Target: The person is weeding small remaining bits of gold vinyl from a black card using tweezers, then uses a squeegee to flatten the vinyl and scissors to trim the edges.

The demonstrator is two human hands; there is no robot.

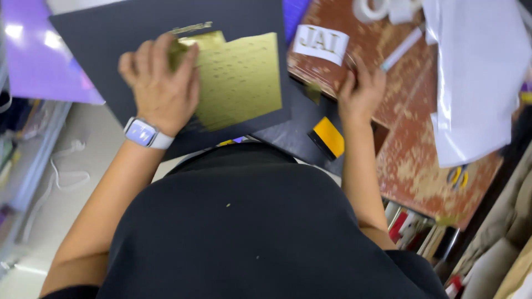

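— Gold paper (244,83) lies flat on the big black card (111,33). See it? The left hand (160,83) is at its left edge.

— What are the fingers doing?

— They are curled in tight, pinching a bit of gold at the top corner. There is a white watch (143,133) on that wrist.

— And the other hand?

— The right hand (360,91) is off to the side, on the red-brown table (410,155). Its fingers are bent and close together, just under a white piece with gold letters (321,43). I cannot tell if it holds anything.

— What could go wrong?

— I think the gold paper could rip. It looks thin, and the pinch is right at the corner. A hard, fast pull would tear it there.

— Anything else?

— The black card hangs off the table edge, over the person's lap. Only the left hand presses on it. If that hand lifts, the card might tip and slide down, and the gold paper would go with it.

— What is that yellow thing?

— A small yellow and black tool (328,138), lying near the right wrist. A bump from that arm could knock it off the edge. The scissors with yellow handles (458,177) lie well apart, so they look safe.
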